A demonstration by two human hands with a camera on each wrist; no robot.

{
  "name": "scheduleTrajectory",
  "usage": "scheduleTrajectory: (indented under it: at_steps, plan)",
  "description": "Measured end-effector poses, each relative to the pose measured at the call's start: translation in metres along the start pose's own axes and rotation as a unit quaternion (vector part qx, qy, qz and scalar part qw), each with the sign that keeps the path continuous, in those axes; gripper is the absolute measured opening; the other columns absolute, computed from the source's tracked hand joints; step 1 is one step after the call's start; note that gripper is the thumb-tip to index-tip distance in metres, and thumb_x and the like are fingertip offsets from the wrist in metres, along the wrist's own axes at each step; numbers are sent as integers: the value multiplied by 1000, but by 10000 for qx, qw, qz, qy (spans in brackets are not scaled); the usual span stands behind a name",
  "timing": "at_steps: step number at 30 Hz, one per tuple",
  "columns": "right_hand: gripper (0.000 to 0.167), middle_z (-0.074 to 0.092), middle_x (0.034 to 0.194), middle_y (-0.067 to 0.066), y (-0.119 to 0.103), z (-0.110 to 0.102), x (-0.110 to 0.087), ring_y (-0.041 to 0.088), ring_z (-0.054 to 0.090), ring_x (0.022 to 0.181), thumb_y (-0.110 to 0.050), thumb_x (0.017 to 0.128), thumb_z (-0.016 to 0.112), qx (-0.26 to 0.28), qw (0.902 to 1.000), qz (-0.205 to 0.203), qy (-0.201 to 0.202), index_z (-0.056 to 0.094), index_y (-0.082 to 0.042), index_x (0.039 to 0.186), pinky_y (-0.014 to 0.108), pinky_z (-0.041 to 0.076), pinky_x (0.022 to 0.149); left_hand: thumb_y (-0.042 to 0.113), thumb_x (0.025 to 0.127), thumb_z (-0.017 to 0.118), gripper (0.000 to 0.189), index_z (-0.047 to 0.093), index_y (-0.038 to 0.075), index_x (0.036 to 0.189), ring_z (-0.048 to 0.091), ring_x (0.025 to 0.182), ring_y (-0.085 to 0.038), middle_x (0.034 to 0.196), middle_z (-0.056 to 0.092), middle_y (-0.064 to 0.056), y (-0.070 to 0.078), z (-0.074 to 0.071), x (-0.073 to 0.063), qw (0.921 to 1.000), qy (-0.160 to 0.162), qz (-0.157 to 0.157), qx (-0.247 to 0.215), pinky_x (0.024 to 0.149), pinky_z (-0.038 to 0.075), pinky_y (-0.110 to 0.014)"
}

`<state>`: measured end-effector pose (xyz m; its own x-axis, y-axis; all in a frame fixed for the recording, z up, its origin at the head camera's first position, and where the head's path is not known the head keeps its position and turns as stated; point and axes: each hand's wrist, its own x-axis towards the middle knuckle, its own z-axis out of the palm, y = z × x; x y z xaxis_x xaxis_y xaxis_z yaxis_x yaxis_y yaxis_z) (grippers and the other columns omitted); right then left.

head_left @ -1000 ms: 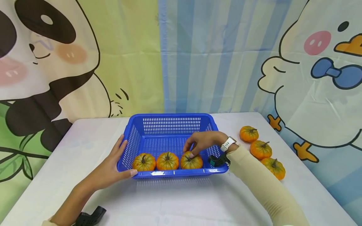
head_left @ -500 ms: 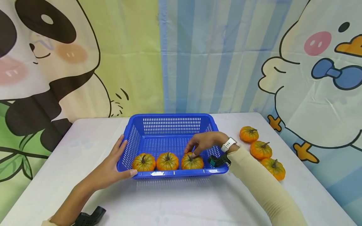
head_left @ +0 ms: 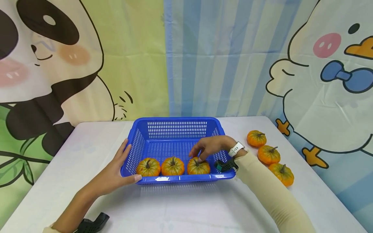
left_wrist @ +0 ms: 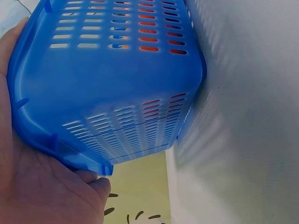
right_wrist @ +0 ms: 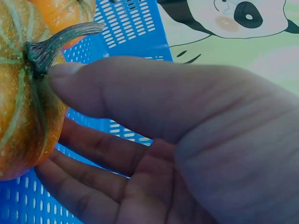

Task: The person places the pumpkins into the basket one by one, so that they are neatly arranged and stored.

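A blue plastic basket [head_left: 177, 119] stands on the table with three small orange-green pumpkins in a row along its front wall. My left hand [head_left: 112, 176] holds the basket's front left corner, thumb on the front rim and fingers along the left side. Inside the basket, my right hand [head_left: 210, 147] grips the rightmost pumpkin [head_left: 198, 168]. In the right wrist view its thumb [right_wrist: 117, 88] presses beside the stem, while the other fingers reach under the pumpkin's side. The left pumpkin [head_left: 148, 168] and the middle pumpkin [head_left: 172, 167] sit close together; a narrow gap separates the middle one from the gripped one.
Outside the basket, three more pumpkins lie in a slanting line at the table's right: a far one [head_left: 256, 138], a middle one [head_left: 268, 154] and a near one [head_left: 282, 174], partly behind the right sleeve. A printed curtain [head_left: 198, 64] hangs behind the white table [head_left: 175, 210].
The rightmost pumpkin in the basket has shifted slightly to the right under my right hand, opening a small gap from the middle one. My left hand and the basket have stayed in place.
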<state>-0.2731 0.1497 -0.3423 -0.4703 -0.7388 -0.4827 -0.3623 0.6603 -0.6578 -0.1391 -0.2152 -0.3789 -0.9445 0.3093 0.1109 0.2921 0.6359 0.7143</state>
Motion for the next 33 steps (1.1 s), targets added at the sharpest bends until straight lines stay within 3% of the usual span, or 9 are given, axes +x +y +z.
scheduleTrajectory:
  at_steps: [6,13,21,33]
  plan:
    - [38,64,120,2,-3,-1,-5,18,58,112,-12,91,68,58,9993,-3,360,63,-10,129,36,48,96,41,81,75,110,2,11,157,2,144,-47,160,-17,7,-1,1,0,10000,1,14,57,100,19,-76]
    - [38,62,125,12,-6,-5,-18,23,57,115,-15,94,65,51,9967,-417,687,61,-4,130,36,49,95,40,81,76,110,1,12,157,2,144,-46,160,-17,8,-1,1,1,10000,10,38,44,100,19,-76]
    - [34,63,125,1,-12,-13,-47,22,58,117,-22,96,62,132,9873,-840,1342,63,-10,128,34,50,94,39,81,76,110,2,10,157,2,144,-46,160,-17,8,-1,-1,-1,10000,24,40,29,100,18,-75]
    - [34,64,124,4,-4,-6,-76,23,60,114,-19,100,56,270,9699,-1095,2157,62,-4,129,39,48,97,41,81,76,110,2,10,157,2,144,-46,160,-18,9,-3,1,0,10000,19,81,35,101,18,-75]
